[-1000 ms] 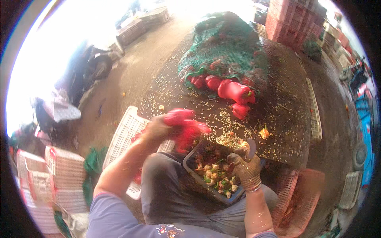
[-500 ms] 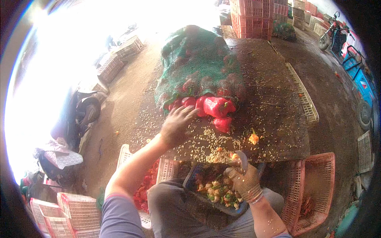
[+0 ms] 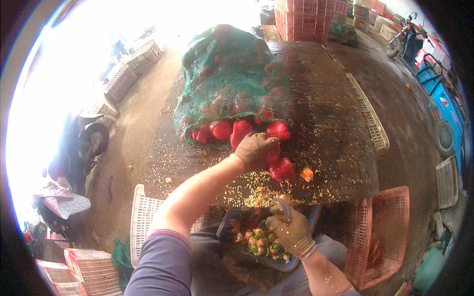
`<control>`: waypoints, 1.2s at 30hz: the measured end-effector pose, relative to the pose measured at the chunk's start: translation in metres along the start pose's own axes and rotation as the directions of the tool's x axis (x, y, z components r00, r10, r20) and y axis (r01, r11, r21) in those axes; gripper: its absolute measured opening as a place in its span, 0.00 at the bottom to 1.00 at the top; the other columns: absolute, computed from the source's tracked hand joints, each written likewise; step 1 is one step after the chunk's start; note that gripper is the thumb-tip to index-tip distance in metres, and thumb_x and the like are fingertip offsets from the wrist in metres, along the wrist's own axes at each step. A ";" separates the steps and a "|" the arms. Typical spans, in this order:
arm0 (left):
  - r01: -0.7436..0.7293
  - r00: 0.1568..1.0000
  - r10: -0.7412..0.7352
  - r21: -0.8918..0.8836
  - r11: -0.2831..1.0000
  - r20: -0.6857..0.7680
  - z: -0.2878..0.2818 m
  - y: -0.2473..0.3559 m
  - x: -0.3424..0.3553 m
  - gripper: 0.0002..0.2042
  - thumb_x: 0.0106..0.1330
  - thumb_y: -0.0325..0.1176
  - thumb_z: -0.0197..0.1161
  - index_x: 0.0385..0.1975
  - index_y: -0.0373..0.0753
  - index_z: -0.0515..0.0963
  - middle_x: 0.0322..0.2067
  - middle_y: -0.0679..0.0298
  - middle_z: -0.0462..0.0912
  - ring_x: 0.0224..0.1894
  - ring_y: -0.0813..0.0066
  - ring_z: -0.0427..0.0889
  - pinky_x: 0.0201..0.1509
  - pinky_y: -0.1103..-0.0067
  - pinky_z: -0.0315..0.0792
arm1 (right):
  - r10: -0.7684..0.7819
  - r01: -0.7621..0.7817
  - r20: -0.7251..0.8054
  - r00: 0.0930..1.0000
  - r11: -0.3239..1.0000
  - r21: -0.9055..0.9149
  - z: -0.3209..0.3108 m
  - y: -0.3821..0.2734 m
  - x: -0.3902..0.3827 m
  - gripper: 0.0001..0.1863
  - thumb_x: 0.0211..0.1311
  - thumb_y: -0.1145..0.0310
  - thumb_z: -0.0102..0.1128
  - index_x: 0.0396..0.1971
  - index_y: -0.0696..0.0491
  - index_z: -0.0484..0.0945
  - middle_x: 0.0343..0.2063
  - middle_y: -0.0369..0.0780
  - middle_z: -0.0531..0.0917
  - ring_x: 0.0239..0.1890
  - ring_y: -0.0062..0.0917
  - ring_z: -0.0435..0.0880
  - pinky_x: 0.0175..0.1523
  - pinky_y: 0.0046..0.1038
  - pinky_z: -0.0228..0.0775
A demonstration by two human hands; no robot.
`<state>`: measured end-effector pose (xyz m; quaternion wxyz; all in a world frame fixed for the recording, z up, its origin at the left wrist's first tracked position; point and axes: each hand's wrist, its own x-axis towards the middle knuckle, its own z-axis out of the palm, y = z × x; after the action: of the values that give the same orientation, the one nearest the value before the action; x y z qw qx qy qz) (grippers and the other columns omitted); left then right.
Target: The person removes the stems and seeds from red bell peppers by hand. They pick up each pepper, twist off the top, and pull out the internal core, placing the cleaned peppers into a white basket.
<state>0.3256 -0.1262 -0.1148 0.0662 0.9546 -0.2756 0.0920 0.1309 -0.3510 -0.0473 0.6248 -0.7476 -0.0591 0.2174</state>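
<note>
My gloved left hand (image 3: 255, 147) reaches to the mouth of a green mesh sack (image 3: 227, 69), fingers curled over a red bell pepper (image 3: 272, 155). Other red peppers (image 3: 221, 129) spill from the sack onto the dark work surface (image 3: 326, 113), where pale seeds are scattered with an orange scrap (image 3: 306, 174). My gloved right hand (image 3: 291, 229) grips a small curved knife (image 3: 285, 209) at the near edge, over a blue-rimmed tub (image 3: 282, 266) of cores and green stems.
A white crate (image 3: 139, 222) stands at my left knee, a pink crate (image 3: 390, 237) at my right. Stacked red crates (image 3: 303, 22) are at the back. A dark scooter (image 3: 91, 145) is on the left; a blue cart (image 3: 442, 108) and crates line the right.
A second ago my left hand held red pepper over the left crate; it moved forward open-fingered to the sack and has now curled onto a pepper. My right hand still grips the knife.
</note>
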 end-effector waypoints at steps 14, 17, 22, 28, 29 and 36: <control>0.314 0.813 -0.458 -0.933 -0.174 0.359 -0.118 0.103 -0.116 0.40 0.40 0.35 0.87 0.57 0.43 0.72 0.52 0.67 0.78 0.53 0.73 0.78 0.61 0.73 0.75 | -0.154 0.152 -0.103 0.983 0.988 -0.028 -0.003 0.005 -0.001 0.27 0.63 0.71 0.65 0.63 0.53 0.74 0.41 0.45 0.86 0.41 0.31 0.86 0.48 0.34 0.76; 0.327 0.855 -0.452 -0.941 0.088 0.254 -0.110 0.138 -0.123 0.34 0.45 0.26 0.84 0.54 0.42 0.73 0.51 0.70 0.77 0.55 0.78 0.74 0.62 0.75 0.73 | -0.119 0.119 -0.075 0.990 0.993 -0.009 -0.006 0.019 0.005 0.27 0.61 0.72 0.66 0.61 0.55 0.75 0.45 0.47 0.86 0.47 0.36 0.87 0.53 0.34 0.77; 0.134 0.982 -0.190 -0.689 0.712 -0.005 -0.128 0.153 -0.107 0.33 0.41 0.27 0.84 0.50 0.43 0.75 0.49 0.63 0.80 0.51 0.66 0.79 0.59 0.72 0.74 | -0.316 0.302 -0.115 0.942 0.945 -0.124 -0.010 0.008 -0.004 0.30 0.55 0.74 0.72 0.60 0.55 0.77 0.49 0.43 0.87 0.52 0.26 0.85 0.59 0.30 0.75; 0.217 0.871 -0.483 -0.952 0.216 0.089 -0.132 0.159 -0.096 0.36 0.44 0.36 0.86 0.53 0.37 0.73 0.47 0.65 0.81 0.50 0.79 0.77 0.58 0.74 0.75 | -0.367 0.318 -0.115 0.923 0.895 -0.312 0.002 0.025 0.010 0.17 0.67 0.55 0.62 0.45 0.54 0.77 0.35 0.49 0.84 0.40 0.53 0.83 0.45 0.44 0.77; 0.214 0.857 -0.507 -0.957 0.195 0.089 -0.122 0.157 -0.102 0.37 0.44 0.36 0.86 0.55 0.37 0.72 0.49 0.65 0.81 0.51 0.78 0.77 0.59 0.75 0.74 | -0.377 0.319 -0.118 0.919 0.884 -0.342 0.004 0.026 0.007 0.18 0.69 0.54 0.59 0.45 0.54 0.77 0.35 0.49 0.84 0.40 0.52 0.84 0.44 0.45 0.77; -0.030 0.671 -0.721 -0.965 -0.262 0.175 -0.114 0.143 -0.094 0.37 0.50 0.33 0.79 0.61 0.40 0.67 0.50 0.63 0.76 0.50 0.71 0.78 0.56 0.75 0.76 | -0.358 0.330 -0.013 0.934 0.875 -0.355 0.023 0.038 0.010 0.27 0.77 0.45 0.42 0.49 0.56 0.77 0.35 0.46 0.86 0.38 0.43 0.87 0.43 0.40 0.79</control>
<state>0.1546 -0.1782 -0.0129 0.8328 0.5398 0.0978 0.0741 0.1239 -0.3348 -0.0888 0.5136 -0.8313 -0.2041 0.0597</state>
